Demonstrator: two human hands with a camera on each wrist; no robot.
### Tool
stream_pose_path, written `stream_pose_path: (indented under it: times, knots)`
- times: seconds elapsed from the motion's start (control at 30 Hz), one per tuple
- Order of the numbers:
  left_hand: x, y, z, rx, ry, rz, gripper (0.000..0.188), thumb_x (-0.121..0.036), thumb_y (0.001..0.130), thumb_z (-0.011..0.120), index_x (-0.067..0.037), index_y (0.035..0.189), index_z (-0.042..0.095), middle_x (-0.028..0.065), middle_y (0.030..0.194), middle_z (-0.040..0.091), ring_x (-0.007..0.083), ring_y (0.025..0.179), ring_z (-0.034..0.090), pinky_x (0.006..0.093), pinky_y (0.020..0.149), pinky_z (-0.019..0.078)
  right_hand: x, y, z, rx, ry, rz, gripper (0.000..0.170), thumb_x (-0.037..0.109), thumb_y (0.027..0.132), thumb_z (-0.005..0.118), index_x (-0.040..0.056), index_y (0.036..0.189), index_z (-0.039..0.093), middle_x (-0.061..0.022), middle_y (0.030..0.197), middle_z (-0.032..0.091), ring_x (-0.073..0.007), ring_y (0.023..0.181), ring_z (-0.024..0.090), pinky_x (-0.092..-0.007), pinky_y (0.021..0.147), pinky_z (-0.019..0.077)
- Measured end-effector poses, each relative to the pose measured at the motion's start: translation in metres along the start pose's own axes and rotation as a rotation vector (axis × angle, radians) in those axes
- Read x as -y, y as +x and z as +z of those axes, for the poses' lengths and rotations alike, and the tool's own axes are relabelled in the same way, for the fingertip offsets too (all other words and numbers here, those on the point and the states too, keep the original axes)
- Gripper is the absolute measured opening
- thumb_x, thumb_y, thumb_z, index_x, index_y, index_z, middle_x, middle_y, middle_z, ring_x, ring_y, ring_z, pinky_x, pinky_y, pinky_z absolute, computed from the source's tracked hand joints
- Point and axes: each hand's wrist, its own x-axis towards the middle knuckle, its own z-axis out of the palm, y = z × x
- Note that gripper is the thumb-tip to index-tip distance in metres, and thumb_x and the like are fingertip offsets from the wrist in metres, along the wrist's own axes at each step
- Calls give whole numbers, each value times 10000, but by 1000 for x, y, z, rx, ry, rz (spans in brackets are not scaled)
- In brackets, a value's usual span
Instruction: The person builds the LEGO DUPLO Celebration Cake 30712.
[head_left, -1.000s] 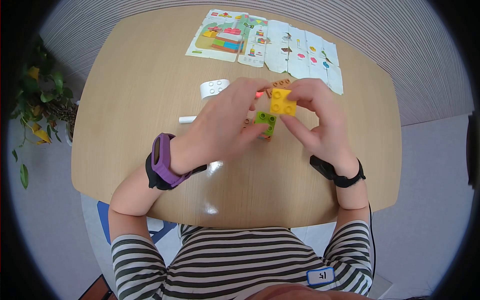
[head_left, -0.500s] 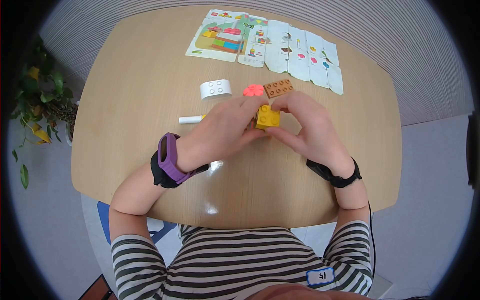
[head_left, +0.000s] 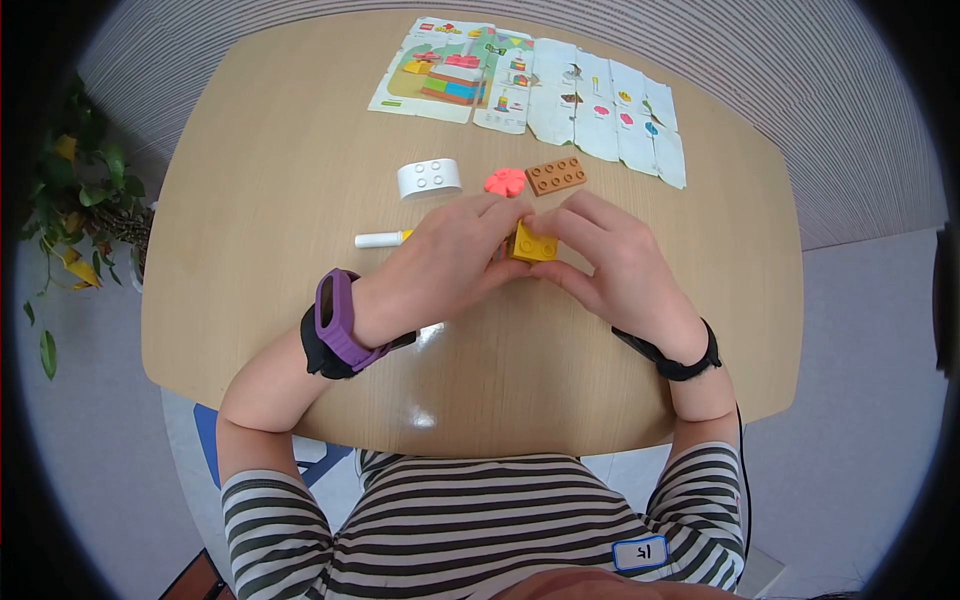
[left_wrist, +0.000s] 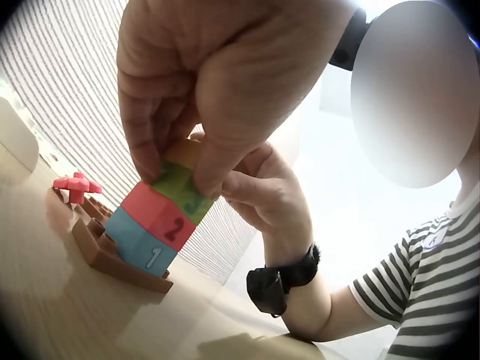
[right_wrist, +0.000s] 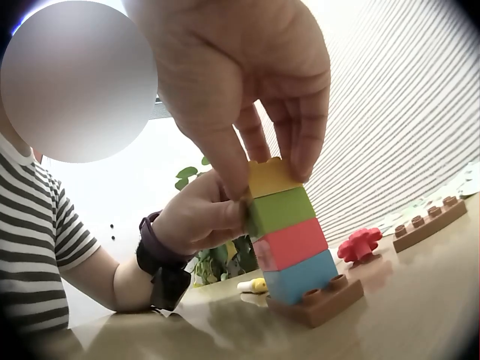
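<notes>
A tower of toy bricks stands on a brown plate [right_wrist: 322, 306]. From the bottom come a blue brick [right_wrist: 306, 277] marked 1, a red brick [right_wrist: 294, 246] marked 2, a green brick [right_wrist: 283, 211] and a yellow brick [right_wrist: 272, 178] on top. My left hand [head_left: 440, 240] pinches the green brick between thumb and fingers, steadying the tower's side. With thumb and fingertips, my right hand [head_left: 615, 250] grips the yellow brick at the top. In the head view both hands hide most of the tower.
Beyond the hands lie a white rounded brick [head_left: 430, 180], a pink flower piece [head_left: 505, 182] and a brown studded plate [head_left: 557, 175]. A white and yellow stick piece [head_left: 380, 240] lies left of the left hand. Creased printed sheets [head_left: 600, 100] spread along the far edge.
My right hand has brought the yellow brick left and down onto the green brick, its fingers now over the top. My left hand has stayed close to the tower.
</notes>
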Motion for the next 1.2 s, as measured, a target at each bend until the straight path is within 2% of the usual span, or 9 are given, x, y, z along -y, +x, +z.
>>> stream_pose_path:
  times: [0.17, 0.23, 0.27, 0.37, 0.67, 0.87, 1.13, 1.2]
  knots:
    - [2, 0, 3, -30, 2, 24, 430, -82, 743, 738, -3, 1122, 551, 153, 917, 609, 316, 814, 612, 374, 711, 499, 2, 0, 1, 2, -10, 4, 277, 99, 762, 711, 60, 1002, 579, -100, 851, 527, -277, 747, 567, -372, 639, 484]
    - [0, 0, 3, -19, 3, 4, 425, -78, 743, 734, -4, 1118, 548, 156, 921, 608, 327, 819, 606, 381, 714, 496, 3, -1, 0, 18, -8, 40, 325, 95, 750, 736, 69, 1047, 607, -91, 873, 550, -279, 779, 582, -364, 666, 494]
    - [0, 0, 3, -19, 5, 6, 423, -77, 744, 733, -5, 1116, 545, 156, 919, 607, 328, 819, 606, 381, 713, 497, 4, 0, 0, 26, -6, 56, 350, 93, 744, 749, 73, 1069, 621, -86, 884, 562, -280, 795, 589, -359, 680, 498]
    - [2, -1, 4, -28, 10, 19, 413, -77, 749, 729, -7, 1109, 539, 158, 913, 603, 331, 816, 604, 381, 709, 497, 2, -1, 2, -8, -35, -5, 286, 101, 770, 705, 65, 1025, 580, -97, 853, 525, -270, 733, 569, -367, 624, 483]
    - [4, -2, 7, -55, 7, 52, 387, -111, 776, 726, -9, 1096, 534, 153, 872, 578, 314, 761, 592, 377, 649, 482, 5, -2, 3, 4, -143, -22, 361, 99, 758, 712, 71, 1092, 579, -75, 901, 554, -249, 781, 582, -362, 648, 489]
    - [7, -2, 9, -75, 5, 86, 391, -120, 779, 728, -5, 1098, 534, 150, 851, 568, 306, 733, 584, 374, 640, 480, 7, -1, -2, -87, -142, -118, 312, 90, 750, 713, 56, 1041, 605, -83, 964, 592, -267, 858, 591, -364, 727, 500]
    - [2, -1, 6, -29, 1, -2, 416, -139, 790, 728, -5, 1132, 532, 154, 868, 584, 306, 754, 601, 373, 655, 492, 5, -2, 0, -48, -114, -102, 272, 70, 737, 712, 33, 989, 615, -86, 954, 596, -268, 871, 594, -362, 734, 503]
    - [5, -1, 7, -47, 17, 44, 398, -146, 789, 730, 0, 1109, 545, 155, 880, 598, 309, 759, 607, 371, 661, 500, 5, -2, 0, -46, -120, -101, 271, 69, 734, 713, 33, 984, 615, -87, 951, 595, -268, 865, 595, -362, 729, 502]
